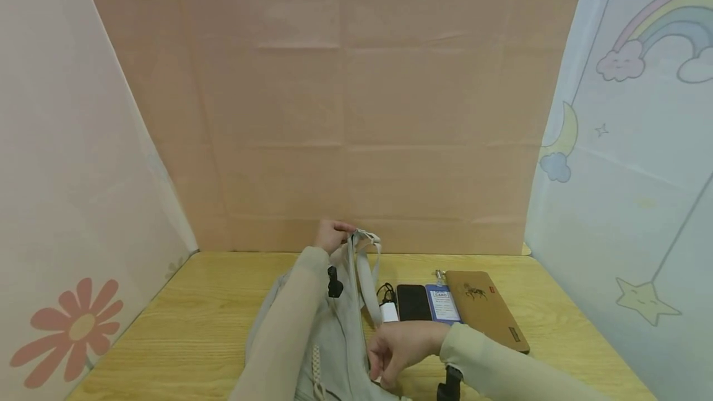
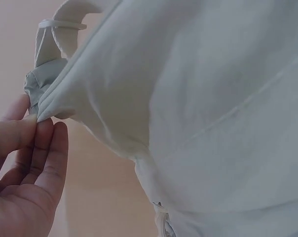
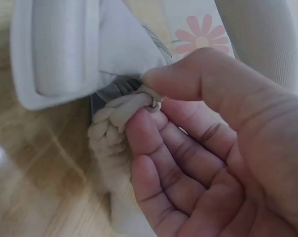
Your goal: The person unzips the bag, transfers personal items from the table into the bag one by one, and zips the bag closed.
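Note:
A light grey fabric bag (image 1: 341, 345) with a long zipper along its edge stands on the table between my hands. My left hand (image 1: 331, 237) pinches the bag's far top corner between thumb and fingers; in the left wrist view the cloth is drawn to a point at the fingertips. At the bag's near end, my right hand (image 1: 409, 344) pinches a braided cord zipper pull (image 3: 112, 121) where it joins the zipper. Beside these fingers hangs a strap with a pale slider buckle (image 3: 92, 54). Another braided cord (image 1: 315, 364) dangles on the bag's front. The bag's inside is hidden.
Right of the bag lie a white charger (image 1: 388, 312) with a black cable, a black phone (image 1: 414, 303), a blue-edged card holder (image 1: 444, 304) and a brown case (image 1: 484, 308). A pale strap (image 1: 366, 280) hangs along the bag's right side. Brown sheeting (image 1: 345, 110) stands behind the table.

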Demonstrator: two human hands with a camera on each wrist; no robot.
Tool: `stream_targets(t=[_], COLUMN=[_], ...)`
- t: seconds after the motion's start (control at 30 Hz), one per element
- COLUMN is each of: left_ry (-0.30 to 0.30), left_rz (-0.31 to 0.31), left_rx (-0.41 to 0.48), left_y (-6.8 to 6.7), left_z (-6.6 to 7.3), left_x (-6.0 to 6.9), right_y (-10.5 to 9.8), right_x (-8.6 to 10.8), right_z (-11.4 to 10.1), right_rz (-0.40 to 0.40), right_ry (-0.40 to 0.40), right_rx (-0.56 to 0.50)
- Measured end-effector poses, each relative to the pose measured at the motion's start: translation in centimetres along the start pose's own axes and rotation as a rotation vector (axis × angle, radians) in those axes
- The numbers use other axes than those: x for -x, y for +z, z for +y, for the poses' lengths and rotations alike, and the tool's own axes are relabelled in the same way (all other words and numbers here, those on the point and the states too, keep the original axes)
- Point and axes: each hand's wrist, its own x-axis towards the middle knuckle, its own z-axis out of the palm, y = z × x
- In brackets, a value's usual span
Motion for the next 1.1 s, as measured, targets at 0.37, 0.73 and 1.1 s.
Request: stream_targets(t=[0.37, 0.73, 1.1], left_ry=[0.018, 0.002, 0.003], left_rz=[0.029, 0.013, -0.016], left_rx=[-0.023, -0.015, 0.028], left_y=[0.3, 0.3, 0.4], left_z=[0.2, 0.2, 0.7], left_x=[0.7, 0.2, 0.3], right_y=[0.2, -2.5, -6.8], right_x=[0.1, -0.8, -3.9], right_z=[0.5, 2.7, 4.1], right_rz=[-0.062, 0.152, 0.573], right_ry=[0.015, 0.132, 0.175], right_rx=[-0.070, -0.132, -0.405])
